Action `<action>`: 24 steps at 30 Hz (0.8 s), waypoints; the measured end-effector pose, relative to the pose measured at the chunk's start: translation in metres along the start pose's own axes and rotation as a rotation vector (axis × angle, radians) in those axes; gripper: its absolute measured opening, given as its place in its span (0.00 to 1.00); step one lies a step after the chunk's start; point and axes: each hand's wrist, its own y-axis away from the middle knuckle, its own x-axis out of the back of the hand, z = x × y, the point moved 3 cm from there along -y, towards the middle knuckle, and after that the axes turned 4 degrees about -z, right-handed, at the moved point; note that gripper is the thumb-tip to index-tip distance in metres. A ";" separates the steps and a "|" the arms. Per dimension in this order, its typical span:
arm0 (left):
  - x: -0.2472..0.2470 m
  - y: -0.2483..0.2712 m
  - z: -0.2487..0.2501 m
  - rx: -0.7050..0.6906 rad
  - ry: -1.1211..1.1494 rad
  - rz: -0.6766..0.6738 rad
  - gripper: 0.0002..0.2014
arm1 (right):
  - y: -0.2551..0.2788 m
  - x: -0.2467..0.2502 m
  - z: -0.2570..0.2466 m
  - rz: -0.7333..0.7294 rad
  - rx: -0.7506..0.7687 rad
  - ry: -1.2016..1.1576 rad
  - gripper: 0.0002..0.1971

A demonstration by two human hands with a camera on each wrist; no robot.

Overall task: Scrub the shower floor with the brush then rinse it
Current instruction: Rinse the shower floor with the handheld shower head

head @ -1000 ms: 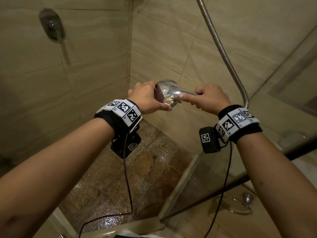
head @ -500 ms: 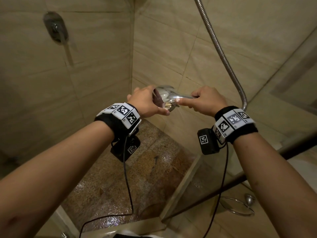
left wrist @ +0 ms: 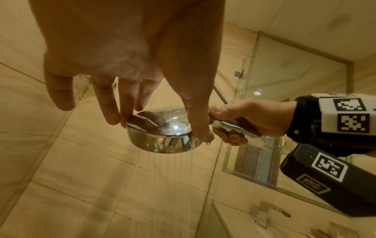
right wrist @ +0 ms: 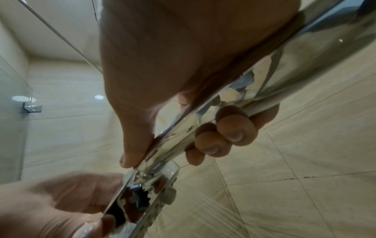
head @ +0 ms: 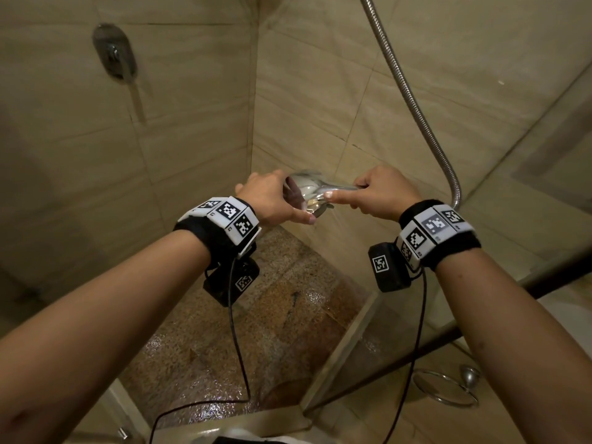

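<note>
The right hand [head: 381, 195] curls round the shower head [left wrist: 164, 136] handle to aim spray at the wet shower floor [head: 256, 341]; the left hand [head: 272, 200] pinches its rim, apparently steadying or adjusting it. No brush in view.

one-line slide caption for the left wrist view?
Left hand pinching the rim of the chrome shower head while the right hand grips its handle, water streaming down.

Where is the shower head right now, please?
In the head view it is centre frame: shower head held between left hand and right hand, above the floor.
</note>
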 end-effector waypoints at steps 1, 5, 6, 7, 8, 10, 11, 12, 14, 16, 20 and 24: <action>0.001 0.001 0.000 0.001 -0.003 -0.001 0.31 | 0.000 0.000 0.000 -0.005 -0.002 -0.001 0.36; 0.003 0.003 -0.001 0.008 -0.012 0.004 0.32 | 0.000 0.000 -0.001 -0.016 0.003 -0.002 0.36; 0.003 0.004 -0.001 0.012 -0.013 -0.001 0.32 | 0.000 0.000 -0.001 -0.018 0.005 -0.009 0.36; 0.003 0.005 -0.001 0.017 -0.014 -0.006 0.32 | 0.000 -0.001 -0.001 -0.023 0.009 -0.018 0.36; 0.003 0.006 -0.001 0.020 -0.014 -0.009 0.32 | 0.000 -0.002 -0.001 -0.031 0.011 -0.026 0.36; 0.003 0.009 -0.001 0.023 -0.014 -0.016 0.31 | -0.001 -0.005 -0.002 -0.053 0.013 -0.039 0.37; 0.003 0.010 -0.002 0.027 -0.012 -0.022 0.31 | -0.001 -0.007 -0.001 -0.065 0.011 -0.052 0.37; 0.002 0.011 -0.004 0.034 -0.010 -0.034 0.31 | -0.001 -0.009 -0.002 -0.079 0.009 -0.068 0.37; 0.001 0.012 -0.008 0.038 -0.010 -0.063 0.34 | 0.000 -0.011 -0.002 -0.109 0.010 -0.102 0.36; 0.000 0.012 -0.012 0.037 -0.005 -0.089 0.38 | 0.001 -0.015 -0.005 -0.142 0.020 -0.136 0.36; 0.002 0.015 -0.019 0.047 -0.016 -0.120 0.40 | 0.001 -0.020 -0.010 -0.187 0.039 -0.175 0.37; 0.005 0.020 -0.026 0.050 -0.047 -0.158 0.37 | 0.000 -0.029 -0.014 -0.219 0.058 -0.242 0.37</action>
